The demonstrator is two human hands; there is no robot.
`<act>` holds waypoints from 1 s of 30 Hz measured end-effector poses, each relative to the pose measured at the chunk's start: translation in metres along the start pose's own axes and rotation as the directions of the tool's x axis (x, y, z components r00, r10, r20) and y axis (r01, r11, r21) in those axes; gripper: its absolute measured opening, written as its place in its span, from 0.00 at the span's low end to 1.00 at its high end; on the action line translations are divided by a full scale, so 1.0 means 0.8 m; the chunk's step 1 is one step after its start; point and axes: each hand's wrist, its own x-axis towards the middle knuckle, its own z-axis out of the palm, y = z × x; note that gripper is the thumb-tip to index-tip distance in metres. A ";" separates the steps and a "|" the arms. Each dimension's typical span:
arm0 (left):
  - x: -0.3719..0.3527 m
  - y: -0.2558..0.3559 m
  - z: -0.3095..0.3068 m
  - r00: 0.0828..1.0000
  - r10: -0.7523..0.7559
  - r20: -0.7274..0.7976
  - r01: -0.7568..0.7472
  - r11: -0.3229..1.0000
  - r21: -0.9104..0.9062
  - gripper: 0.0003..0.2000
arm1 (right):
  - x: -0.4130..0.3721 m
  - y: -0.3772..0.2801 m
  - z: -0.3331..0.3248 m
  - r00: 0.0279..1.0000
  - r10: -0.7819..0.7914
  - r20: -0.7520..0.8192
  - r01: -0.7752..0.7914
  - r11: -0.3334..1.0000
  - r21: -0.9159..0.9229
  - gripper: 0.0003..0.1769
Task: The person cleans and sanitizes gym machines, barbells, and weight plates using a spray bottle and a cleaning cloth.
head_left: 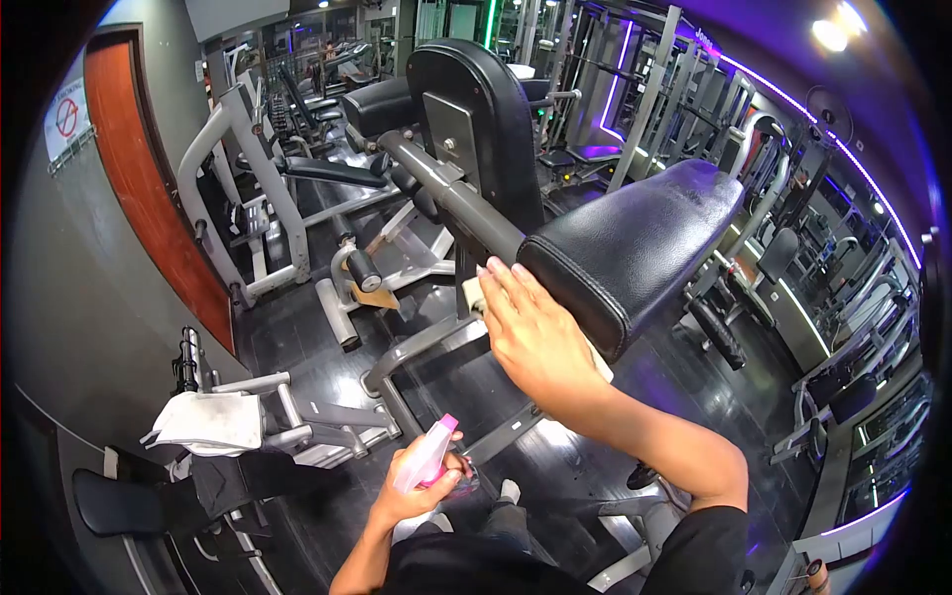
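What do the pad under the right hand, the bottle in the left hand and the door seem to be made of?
Pad: probably black leather or vinyl, semi-gloss; it shows stitched seams and soft highlights.
Bottle: likely translucent plastic, pink-topped; light passes through.
Door: perhaps reddish-brown wood or laminate, given its streaky surface.

The wide black padded seat (635, 248) is showing a glossy, leather-like cover with raised stitching along its edge, and the upright black padded backrest (476, 129) is shining too, with a flat grey metal plate (451, 145) on it. The thick grey metal tube (456, 193) is looking smooth. The dark floor (451, 392) is reflecting light in glossy patches. The white cloth (208, 421) is lying matt and creased, while the pink-topped spray bottle (424, 462) is showing translucent plastic. The reddish-brown door (154, 188) is looking like smooth wood.
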 end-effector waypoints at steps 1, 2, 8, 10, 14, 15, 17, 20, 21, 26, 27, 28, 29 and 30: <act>0.002 0.000 0.001 1.000 -0.004 0.024 0.004 1.000 -0.006 0.21 | -0.010 0.001 -0.004 1.000 -0.031 -0.002 0.031 0.999 0.017 0.28; 0.005 0.001 0.003 1.000 -0.005 0.029 0.006 1.000 -0.008 0.21 | -0.023 -0.001 -0.007 0.998 -0.061 -0.001 0.061 0.997 0.036 0.28; 0.015 0.003 0.009 0.996 0.033 0.088 -0.025 0.995 -0.094 0.21 | -0.096 -0.013 -0.050 0.989 -0.094 0.115 0.092 0.996 0.022 0.26; 0.016 0.004 0.011 0.995 0.050 0.089 -0.043 0.996 -0.081 0.21 | -0.098 -0.012 -0.050 0.986 -0.103 0.131 0.097 0.994 0.046 0.25; 0.014 0.002 0.012 0.998 0.029 0.063 -0.022 0.994 -0.108 0.21 | -0.054 -0.016 -0.015 0.987 -0.136 0.090 0.135 0.991 0.013 0.26; 0.013 0.002 0.012 0.998 0.034 0.059 -0.029 0.995 -0.093 0.21 | -0.037 -0.019 -0.002 0.987 -0.141 0.081 0.144 0.989 -0.028 0.25; 0.012 0.003 0.012 0.997 0.040 0.059 -0.035 0.996 -0.081 0.21 | 0.000 -0.027 0.024 0.985 -0.130 0.110 0.137 0.989 -0.058 0.24; 0.010 0.004 0.015 0.998 0.048 0.033 -0.043 0.992 -0.119 0.21 | 0.012 -0.024 0.022 0.977 -0.132 0.169 0.140 0.989 -0.038 0.23; 0.008 0.006 0.016 0.999 0.040 0.036 -0.037 0.996 -0.084 0.21 | 0.013 -0.023 0.016 0.969 -0.142 0.201 0.143 0.990 0.014 0.23; 0.014 0.006 0.020 0.997 0.053 0.057 -0.045 0.990 -0.137 0.21 | -0.058 -0.021 -0.038 0.991 -0.049 0.127 0.055 0.997 -0.048 0.21; 0.017 0.006 0.020 0.994 0.076 0.075 -0.068 0.992 -0.107 0.21 | -0.067 -0.016 -0.052 0.997 0.005 0.082 -0.003 1.000 -0.024 0.21; 0.019 0.006 0.019 0.991 0.095 0.091 -0.089 0.993 -0.075 0.21 | -0.074 -0.008 -0.058 0.996 0.007 0.084 -0.005 1.000 -0.022 0.21; 0.021 0.006 0.018 0.991 0.096 0.090 -0.089 0.993 -0.074 0.21 | -0.080 0.000 -0.062 0.995 0.099 0.013 -0.099 0.995 -0.007 0.20; 0.024 0.006 0.019 0.992 0.094 0.089 -0.084 0.991 -0.107 0.21 | -0.081 0.006 -0.070 0.981 0.189 -0.055 -0.188 0.982 0.014 0.20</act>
